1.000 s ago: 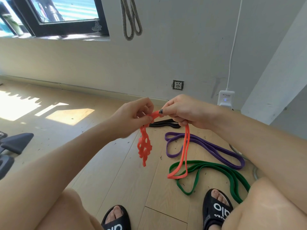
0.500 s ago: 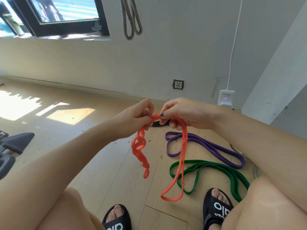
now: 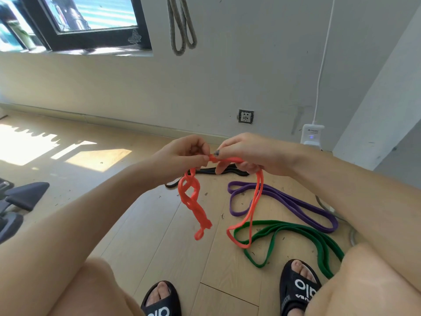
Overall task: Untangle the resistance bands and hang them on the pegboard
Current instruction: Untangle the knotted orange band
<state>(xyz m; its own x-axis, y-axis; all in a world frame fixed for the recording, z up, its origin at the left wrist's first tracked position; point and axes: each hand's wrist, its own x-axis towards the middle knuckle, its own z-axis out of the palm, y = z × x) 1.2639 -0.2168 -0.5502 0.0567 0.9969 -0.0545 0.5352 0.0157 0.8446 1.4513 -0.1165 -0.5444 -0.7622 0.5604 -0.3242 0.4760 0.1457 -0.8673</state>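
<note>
At the far left edge of the frame we saw dark grey padded equipment standing on the wooden floor, with patches of sunlight beyond it and a black-framed window in the upper left. Two grey loops hung on the wall at top centre.

Just left of centre, our left hand had its fingers curled, thumb and fingertips pinching the top of the orange band. Below that pinch the band dropped in a twisted, knotted hank, its small end loop dangling free above the floor. The short span of orange between our two hands ran straight from the left fingertips to the right thumb, which touched it at its dark-painted nail.

Our right hand, just right of centre, was closed over the same band, fingers wrapped around it so that the strap passed under the palm. From the right side of that hand a long untwisted loop of orange hung down and crossed in front of the purple band and the green band, both lying on the floor at lower right. A black band lay on the floor behind and below our hands, partly hidden by them.

A wall socket and a white plug-in unit with its cord sat at right of centre. Two black sandals showed along the bottom edge.
</note>
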